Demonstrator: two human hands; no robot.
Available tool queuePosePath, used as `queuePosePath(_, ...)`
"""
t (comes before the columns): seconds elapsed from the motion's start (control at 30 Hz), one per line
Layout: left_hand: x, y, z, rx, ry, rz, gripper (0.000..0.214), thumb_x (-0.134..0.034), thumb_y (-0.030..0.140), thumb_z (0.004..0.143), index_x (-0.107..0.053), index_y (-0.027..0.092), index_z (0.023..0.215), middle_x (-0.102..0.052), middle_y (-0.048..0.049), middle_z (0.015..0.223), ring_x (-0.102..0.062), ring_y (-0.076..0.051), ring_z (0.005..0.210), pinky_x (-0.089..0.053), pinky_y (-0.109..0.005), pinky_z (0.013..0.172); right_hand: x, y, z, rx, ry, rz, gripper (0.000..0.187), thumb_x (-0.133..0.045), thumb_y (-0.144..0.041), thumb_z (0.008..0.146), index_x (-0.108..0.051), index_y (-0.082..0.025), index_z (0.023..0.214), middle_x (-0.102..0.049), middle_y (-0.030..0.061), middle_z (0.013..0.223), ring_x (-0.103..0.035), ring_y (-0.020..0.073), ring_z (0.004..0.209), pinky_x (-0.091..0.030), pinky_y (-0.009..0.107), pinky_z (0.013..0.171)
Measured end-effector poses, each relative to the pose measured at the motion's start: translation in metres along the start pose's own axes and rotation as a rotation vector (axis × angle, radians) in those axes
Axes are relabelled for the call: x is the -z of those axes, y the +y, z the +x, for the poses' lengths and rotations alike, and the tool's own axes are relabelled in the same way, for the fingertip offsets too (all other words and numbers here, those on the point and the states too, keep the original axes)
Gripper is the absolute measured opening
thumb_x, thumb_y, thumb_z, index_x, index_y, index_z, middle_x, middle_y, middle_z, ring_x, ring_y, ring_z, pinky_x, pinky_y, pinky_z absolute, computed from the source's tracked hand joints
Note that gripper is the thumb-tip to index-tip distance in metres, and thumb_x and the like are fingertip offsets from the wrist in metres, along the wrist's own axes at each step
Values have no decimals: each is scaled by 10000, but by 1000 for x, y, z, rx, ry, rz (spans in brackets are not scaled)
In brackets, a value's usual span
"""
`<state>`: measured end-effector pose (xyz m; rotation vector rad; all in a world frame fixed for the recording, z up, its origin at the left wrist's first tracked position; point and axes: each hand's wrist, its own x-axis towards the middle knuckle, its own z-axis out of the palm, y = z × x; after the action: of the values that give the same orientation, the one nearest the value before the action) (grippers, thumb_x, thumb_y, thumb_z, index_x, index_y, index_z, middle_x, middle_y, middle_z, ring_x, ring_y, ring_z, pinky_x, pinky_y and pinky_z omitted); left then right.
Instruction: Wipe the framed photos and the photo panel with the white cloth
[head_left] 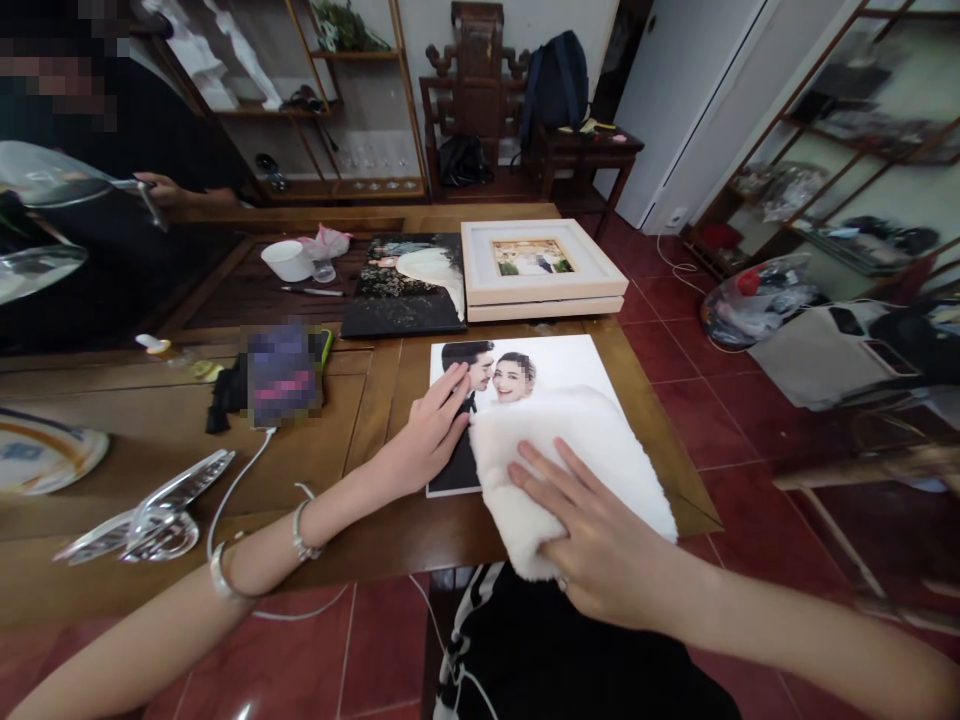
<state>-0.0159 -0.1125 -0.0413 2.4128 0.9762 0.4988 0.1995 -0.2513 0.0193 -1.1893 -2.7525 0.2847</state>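
Note:
My left hand [429, 428] lies flat with fingers stretched out on the left side of a photo panel [570, 360], a printed picture of two people on a white ground. My right hand [581, 510] is on a white fluffy cloth [517, 430], its fingers on top and the edge bunched near the thumb. The cloth covers the lower right of the panel and hangs past the table's front edge. Behind the panel are a dark photo board [405, 285] and a pale framed picture [544, 285] resting on another frame-like piece.
On the wooden table [330, 500] stand a white cup [287, 261], a dropper bottle [176, 355], a blurred purple item [281, 375] with a white cable, and a clear winged ornament [161, 510]. Another person's hand [165, 190] is at far left. A wooden chair [476, 90] stands behind.

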Motion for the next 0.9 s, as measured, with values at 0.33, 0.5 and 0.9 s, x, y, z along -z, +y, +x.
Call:
queuePosePath(0.33,0,-1,2,7,46,-62,521,-308,312,991,-227,208,1496,-250,-134,1561,-191,-252,1452,-236,-503,1145,2,63,40,-82,168,2,187,-572,-83,691,-700,-153,807,-518,172,1387,-332,337,1379,-246,580,1117)
queuePosePath(0.5,0,-1,2,15,41,-72,512,-310,307,992,-237,203,1488,-245,-123,1564,-177,-239,1456,-205,-493,1159,4,85,80,-160,168,-48,269,-544,-55,711,-687,-120,930,-435,179,1454,-275,371,1397,-240,615,1096)
queuePosePath(0.9,1,-3,0,-10,-2,-33,518,-216,286,1003,-176,191,1510,-191,-142,1577,-142,-259,1462,-205,-523,1149,4,1,14,13,-41,84,172,-555,-101,705,-701,-154,778,-322,118,1531,-129,403,1427,-111,648,1135)
